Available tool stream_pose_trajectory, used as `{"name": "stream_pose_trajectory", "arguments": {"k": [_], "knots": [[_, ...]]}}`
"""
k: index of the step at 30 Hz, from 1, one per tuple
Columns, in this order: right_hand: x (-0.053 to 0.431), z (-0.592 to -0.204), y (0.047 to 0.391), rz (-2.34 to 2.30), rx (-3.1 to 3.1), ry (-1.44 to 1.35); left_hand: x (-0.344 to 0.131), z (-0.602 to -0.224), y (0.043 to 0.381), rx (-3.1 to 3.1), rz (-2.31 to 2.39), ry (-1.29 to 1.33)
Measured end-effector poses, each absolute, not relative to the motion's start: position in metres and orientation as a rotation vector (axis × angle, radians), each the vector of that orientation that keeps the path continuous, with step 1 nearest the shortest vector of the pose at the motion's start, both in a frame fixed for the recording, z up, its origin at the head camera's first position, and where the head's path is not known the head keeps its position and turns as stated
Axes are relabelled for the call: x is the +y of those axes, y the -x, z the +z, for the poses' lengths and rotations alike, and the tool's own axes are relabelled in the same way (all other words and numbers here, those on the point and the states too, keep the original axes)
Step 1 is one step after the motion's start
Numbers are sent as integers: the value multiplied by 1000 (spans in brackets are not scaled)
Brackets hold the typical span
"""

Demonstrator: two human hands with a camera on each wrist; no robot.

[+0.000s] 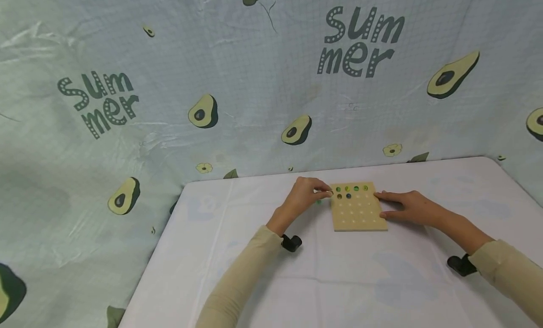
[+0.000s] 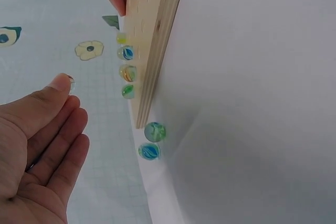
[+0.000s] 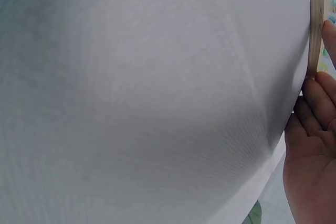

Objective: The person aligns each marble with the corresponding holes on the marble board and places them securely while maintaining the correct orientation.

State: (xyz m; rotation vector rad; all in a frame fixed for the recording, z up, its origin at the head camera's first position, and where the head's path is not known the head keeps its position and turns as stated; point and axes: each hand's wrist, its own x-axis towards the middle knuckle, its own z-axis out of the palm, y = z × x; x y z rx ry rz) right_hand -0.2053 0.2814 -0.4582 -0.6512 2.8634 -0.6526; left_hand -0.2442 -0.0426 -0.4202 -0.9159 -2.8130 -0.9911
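Note:
My left hand [image 1: 303, 194] is at the upper left corner of a square wooden board [image 1: 358, 219] with rows of small hollows. Between its thumb and forefinger it pinches a clear glass marble [image 2: 72, 84], mostly hidden by the fingertips. Several coloured marbles sit in the board, filling the far row's left part and part of the second row; a dark blue marble [image 1: 349, 196] is among them. On the board's right edge rest the thumb and extended fingers of my right hand [image 1: 413, 208], seen also in the right wrist view.
Beside the board's left edge, a green marble [image 2: 155, 132] and a blue marble [image 2: 149, 151] lie loose on the white-covered table [image 1: 271, 290]. Behind the table hangs a patterned cloth [image 1: 246, 83]. Each wrist wears a small black camera.

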Motion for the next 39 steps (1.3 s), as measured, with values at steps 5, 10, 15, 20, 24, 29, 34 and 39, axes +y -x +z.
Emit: {"name": "stream_pose_trajectory", "arguments": {"k": [5,10,15,20,24,29,34,39], "knots": [[281,-458,205,-650,2864,659,-35,-419,244,-2813,-997,914],[281,-457,205,-640,2870,658,-29,-418,244,-2788,-983,947],[281,-458,204,-650,2872,666,-25,-418,242,-2768,-986,971],[281,-458,205,-640,2870,662,-19,-418,240,-2764,-1028,972],[281,-457,205,-655,2865,673,-15,-420,238,-2747,-1053,985],[279,-456,206,-644,2866,672,-12,-426,237,-2750,-1078,982],[279,-457,205,-630,2862,656,-7,-431,236,-2752,-1122,956],[281,-457,205,-627,2866,661,0,-432,237,-2744,-1146,938]]}}
